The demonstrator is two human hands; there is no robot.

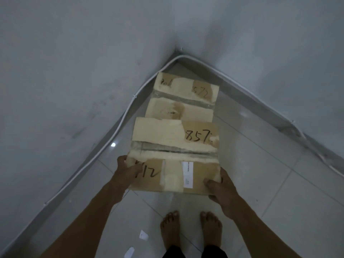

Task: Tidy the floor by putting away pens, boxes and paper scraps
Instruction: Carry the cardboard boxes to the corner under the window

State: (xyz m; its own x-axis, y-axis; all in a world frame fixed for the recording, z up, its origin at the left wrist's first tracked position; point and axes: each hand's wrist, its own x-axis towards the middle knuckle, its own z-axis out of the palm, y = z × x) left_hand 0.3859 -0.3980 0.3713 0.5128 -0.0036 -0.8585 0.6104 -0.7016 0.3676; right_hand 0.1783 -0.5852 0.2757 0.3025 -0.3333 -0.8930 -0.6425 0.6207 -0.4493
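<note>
I hold a brown cardboard box (175, 155) with torn tape and the handwritten number 857 on top. My left hand (126, 170) grips its near left corner and my right hand (221, 190) grips its near right corner. A second cardboard box (184, 95) with similar writing stands just beyond it in the corner of the room; whether the two boxes touch I cannot tell. Two white paper scraps lie on the tiled floor near my feet: one paper scrap (143, 235) left of my left foot and another paper scrap (129, 252) at the frame's bottom.
Two grey walls meet in a corner (176, 51) behind the boxes. A white cable (119, 125) runs along the base of both walls. My bare feet (191, 229) stand on glossy white floor tiles (270, 192) just below the held box.
</note>
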